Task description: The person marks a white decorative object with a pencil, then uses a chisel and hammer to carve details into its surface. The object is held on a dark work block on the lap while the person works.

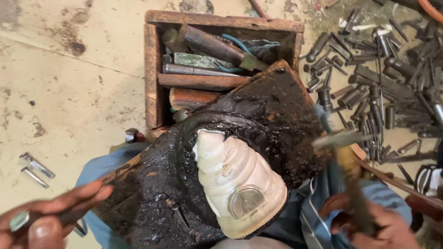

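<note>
While it rests across the lap at centre frame, the block (258, 120), black, greasy and probably heavy, looks slippery; its bare wooden edges seem safest to hold. At five o'clock, the right hand (378, 226) clasps a blurred hammer (344, 152). At eight o'clock, the left hand (44, 219) pinches a tool (20, 220). At twelve o'clock sits a toolbox (152, 69).

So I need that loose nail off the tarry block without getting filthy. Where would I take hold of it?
Probably by the head end of the nail, pinched between fingertips from above. It lies flat on the black block, its shank pressed into the sticky coating, so only the upper side is free. The left hand is nearest.
</note>
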